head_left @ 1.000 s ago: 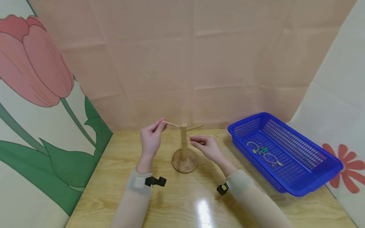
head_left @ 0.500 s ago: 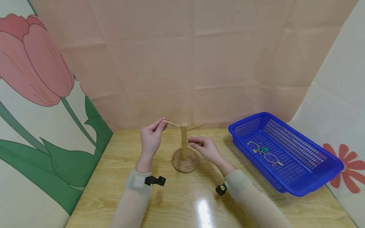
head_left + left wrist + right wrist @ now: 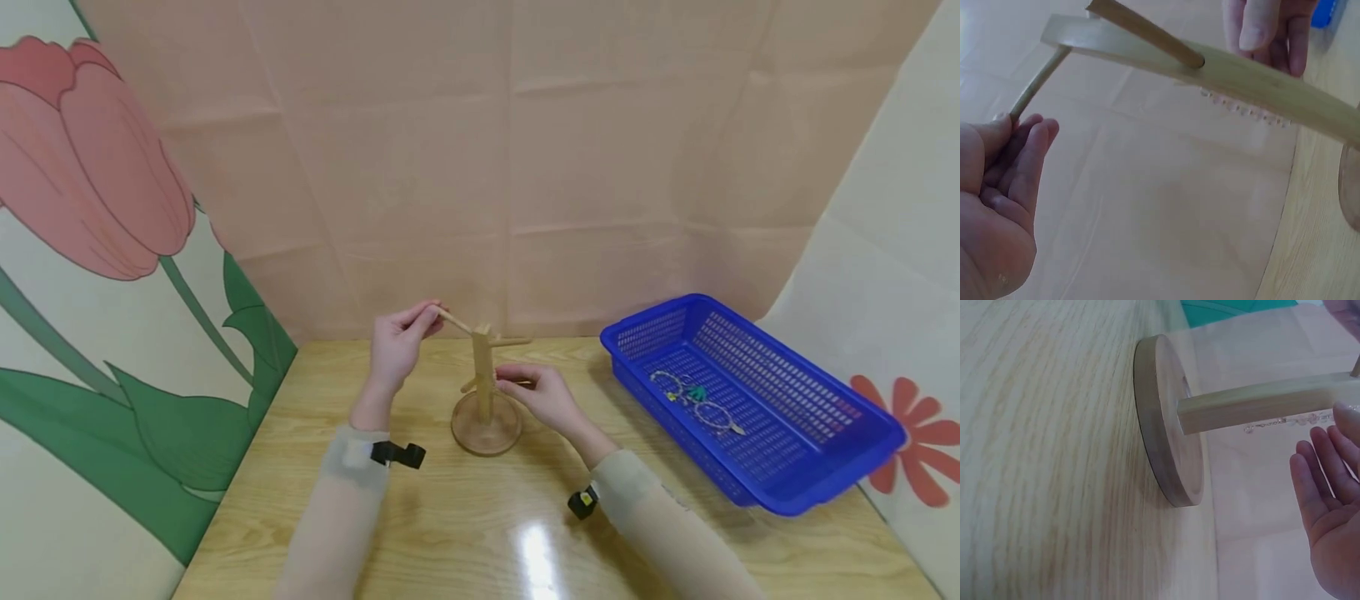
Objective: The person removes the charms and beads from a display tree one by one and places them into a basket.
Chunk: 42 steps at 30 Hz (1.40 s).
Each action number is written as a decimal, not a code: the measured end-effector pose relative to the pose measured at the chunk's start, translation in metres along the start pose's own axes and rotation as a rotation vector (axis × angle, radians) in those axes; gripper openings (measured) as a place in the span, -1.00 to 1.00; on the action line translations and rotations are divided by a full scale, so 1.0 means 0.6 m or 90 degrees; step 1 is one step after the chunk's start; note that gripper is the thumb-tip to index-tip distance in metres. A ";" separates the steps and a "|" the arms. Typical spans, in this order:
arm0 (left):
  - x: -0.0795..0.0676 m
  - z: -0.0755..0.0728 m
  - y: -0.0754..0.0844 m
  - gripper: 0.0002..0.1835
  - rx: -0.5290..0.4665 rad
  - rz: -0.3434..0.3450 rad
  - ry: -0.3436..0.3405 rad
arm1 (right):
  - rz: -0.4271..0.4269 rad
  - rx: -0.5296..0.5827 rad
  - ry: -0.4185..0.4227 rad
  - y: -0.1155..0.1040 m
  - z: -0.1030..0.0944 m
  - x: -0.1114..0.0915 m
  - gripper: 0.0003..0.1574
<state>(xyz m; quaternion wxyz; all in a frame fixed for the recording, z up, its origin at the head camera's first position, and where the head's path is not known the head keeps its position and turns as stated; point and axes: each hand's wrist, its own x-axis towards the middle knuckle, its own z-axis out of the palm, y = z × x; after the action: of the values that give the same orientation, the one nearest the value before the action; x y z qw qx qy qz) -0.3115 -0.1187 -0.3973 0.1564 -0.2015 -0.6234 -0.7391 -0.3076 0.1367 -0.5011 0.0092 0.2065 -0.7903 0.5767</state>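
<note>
A wooden peg stand [image 3: 483, 358] rises from a round base [image 3: 486, 437] in the head view. My left hand [image 3: 396, 346] pinches the end of its upper left peg [image 3: 453, 320], between thumb and fingers. Along the far side of the post hangs a string of clear beads [image 3: 1244, 111], also seen as beads [image 3: 1291, 420] in the right wrist view. Beside the post, my right hand [image 3: 547, 396] has thumb and forefinger close together near these beads. Its fingertips are partly cut off in the right wrist view, so whether it pinches anything is unclear.
A blue plastic basket [image 3: 840, 400] stands on the wooden table [image 3: 465, 533] at the right. Inside lie a few bracelets [image 3: 712, 415] and a green piece [image 3: 697, 393]. A pinkish-tan sheet [image 3: 510, 167] hangs at the back; flower-printed panels flank it.
My right hand has moved left to the post. The post and pegs have turned with my left hand, which is slightly higher; a lower left peg now shows.
</note>
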 end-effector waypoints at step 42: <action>0.012 -0.003 -0.001 -0.68 -0.010 -0.028 -0.032 | -0.032 -0.033 0.185 -0.023 0.000 0.018 -0.64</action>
<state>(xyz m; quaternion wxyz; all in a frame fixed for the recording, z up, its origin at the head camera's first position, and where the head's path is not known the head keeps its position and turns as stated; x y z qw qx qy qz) -0.3185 -0.1204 -0.3948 0.1226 -0.2075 -0.6257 -0.7419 -0.3127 0.1299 -0.4856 0.1434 0.1404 -0.7898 0.5796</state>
